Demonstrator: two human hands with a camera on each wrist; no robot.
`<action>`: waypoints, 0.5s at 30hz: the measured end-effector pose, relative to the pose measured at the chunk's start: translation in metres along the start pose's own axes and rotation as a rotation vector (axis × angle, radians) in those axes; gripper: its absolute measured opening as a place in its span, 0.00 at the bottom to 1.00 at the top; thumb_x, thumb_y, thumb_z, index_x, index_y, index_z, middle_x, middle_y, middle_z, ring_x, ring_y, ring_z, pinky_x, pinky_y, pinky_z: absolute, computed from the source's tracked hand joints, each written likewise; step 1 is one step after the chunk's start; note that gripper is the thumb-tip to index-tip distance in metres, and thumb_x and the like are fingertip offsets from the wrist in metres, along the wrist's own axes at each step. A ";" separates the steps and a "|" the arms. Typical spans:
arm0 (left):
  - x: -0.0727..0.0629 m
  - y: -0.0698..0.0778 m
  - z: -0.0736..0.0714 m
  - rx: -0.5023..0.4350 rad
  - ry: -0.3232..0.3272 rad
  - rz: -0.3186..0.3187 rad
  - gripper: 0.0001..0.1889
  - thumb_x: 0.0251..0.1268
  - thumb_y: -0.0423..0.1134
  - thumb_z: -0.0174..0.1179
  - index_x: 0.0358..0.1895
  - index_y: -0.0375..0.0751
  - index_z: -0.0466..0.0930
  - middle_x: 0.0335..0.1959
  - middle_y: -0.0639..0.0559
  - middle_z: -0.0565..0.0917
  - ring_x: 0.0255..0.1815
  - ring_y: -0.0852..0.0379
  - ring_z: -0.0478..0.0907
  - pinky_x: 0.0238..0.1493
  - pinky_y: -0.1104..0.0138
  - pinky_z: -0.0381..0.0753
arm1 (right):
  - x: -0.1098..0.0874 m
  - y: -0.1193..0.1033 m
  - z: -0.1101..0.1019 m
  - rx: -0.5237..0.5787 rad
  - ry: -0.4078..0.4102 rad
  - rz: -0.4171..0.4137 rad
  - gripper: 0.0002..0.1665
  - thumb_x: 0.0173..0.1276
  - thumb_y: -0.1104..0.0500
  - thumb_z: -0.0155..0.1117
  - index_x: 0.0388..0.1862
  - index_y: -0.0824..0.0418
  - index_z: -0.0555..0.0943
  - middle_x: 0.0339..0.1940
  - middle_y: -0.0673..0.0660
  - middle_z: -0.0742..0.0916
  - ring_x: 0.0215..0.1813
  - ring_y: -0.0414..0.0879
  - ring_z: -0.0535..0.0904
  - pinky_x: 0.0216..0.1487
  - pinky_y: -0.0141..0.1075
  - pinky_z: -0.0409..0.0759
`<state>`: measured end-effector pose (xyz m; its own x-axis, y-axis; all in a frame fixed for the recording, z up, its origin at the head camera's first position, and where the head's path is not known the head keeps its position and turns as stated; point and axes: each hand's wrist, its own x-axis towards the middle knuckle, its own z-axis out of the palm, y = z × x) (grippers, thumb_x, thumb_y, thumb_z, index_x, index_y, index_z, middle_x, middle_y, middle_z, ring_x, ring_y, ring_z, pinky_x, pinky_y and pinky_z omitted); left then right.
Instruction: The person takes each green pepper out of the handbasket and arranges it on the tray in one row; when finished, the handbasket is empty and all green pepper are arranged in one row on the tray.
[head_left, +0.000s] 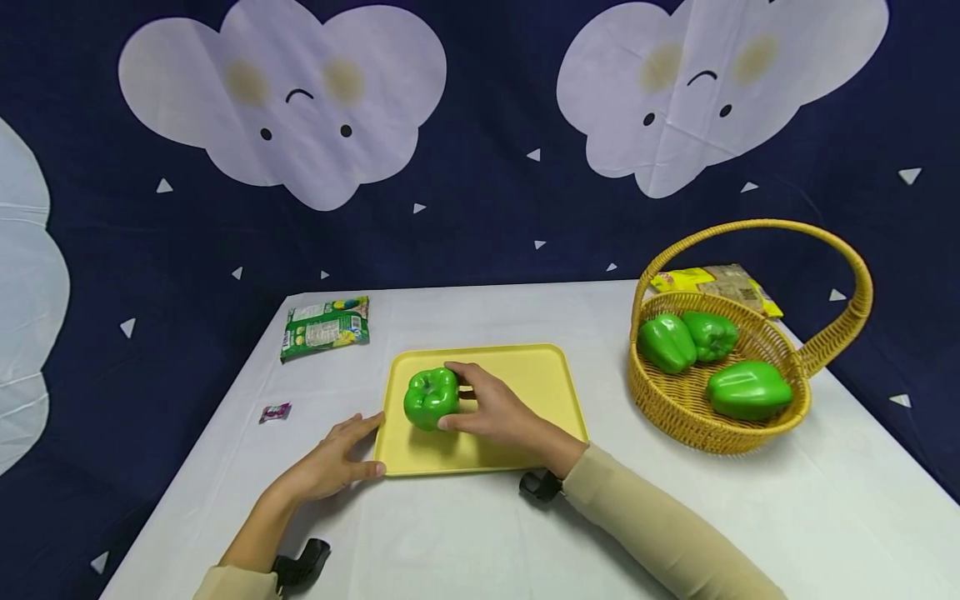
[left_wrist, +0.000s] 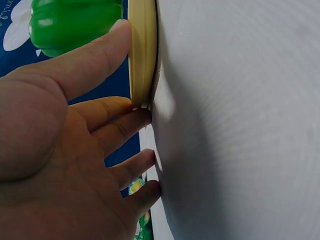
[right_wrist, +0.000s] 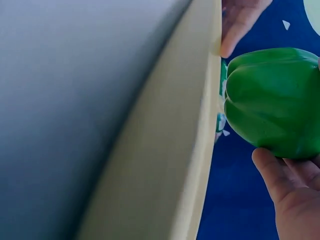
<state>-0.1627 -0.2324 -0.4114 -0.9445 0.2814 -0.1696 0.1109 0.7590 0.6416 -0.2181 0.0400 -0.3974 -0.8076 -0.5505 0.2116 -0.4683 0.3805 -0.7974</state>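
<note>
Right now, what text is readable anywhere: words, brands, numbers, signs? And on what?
None readable with certainty.
Green packet: printed, too small.
Yellow packet: printed, too small, partly hidden by basket.
Wrapper: marks too small.
Backdrop: cut-off cursive in left wrist view, illegible.
Tray, held pepper: no print seen.

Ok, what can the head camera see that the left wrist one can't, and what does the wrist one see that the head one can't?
Only the head view shows the basket, three peppers inside it, the small purple packet and the right hand.

Only the left wrist view shows the palm of the left hand.

Both show that hand at the yellow tray, the held green pepper and the green packet.
</note>
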 end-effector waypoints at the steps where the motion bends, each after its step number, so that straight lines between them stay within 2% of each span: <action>1: 0.000 0.000 0.000 -0.002 0.002 -0.001 0.42 0.55 0.48 0.66 0.71 0.39 0.58 0.73 0.31 0.56 0.75 0.32 0.44 0.68 0.33 0.46 | 0.000 0.000 0.002 -0.003 -0.008 0.007 0.48 0.56 0.53 0.72 0.71 0.60 0.60 0.67 0.57 0.72 0.63 0.51 0.75 0.63 0.41 0.76; 8: 0.001 -0.001 0.000 0.002 0.001 0.010 0.42 0.55 0.47 0.66 0.71 0.37 0.58 0.72 0.32 0.58 0.75 0.31 0.44 0.68 0.33 0.46 | 0.004 -0.001 0.012 0.030 -0.064 0.040 0.49 0.58 0.49 0.70 0.73 0.58 0.57 0.70 0.56 0.69 0.65 0.49 0.74 0.63 0.37 0.75; 15: -0.001 0.000 -0.001 -0.001 -0.003 0.024 0.41 0.56 0.48 0.65 0.71 0.38 0.59 0.72 0.32 0.59 0.74 0.31 0.44 0.67 0.32 0.46 | 0.010 -0.003 0.019 0.019 -0.101 0.029 0.49 0.58 0.52 0.71 0.73 0.60 0.57 0.69 0.57 0.70 0.65 0.49 0.74 0.64 0.38 0.75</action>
<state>-0.1622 -0.2330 -0.4109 -0.9406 0.3012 -0.1566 0.1330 0.7513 0.6464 -0.2179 0.0187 -0.4037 -0.7799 -0.6120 0.1308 -0.4378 0.3841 -0.8129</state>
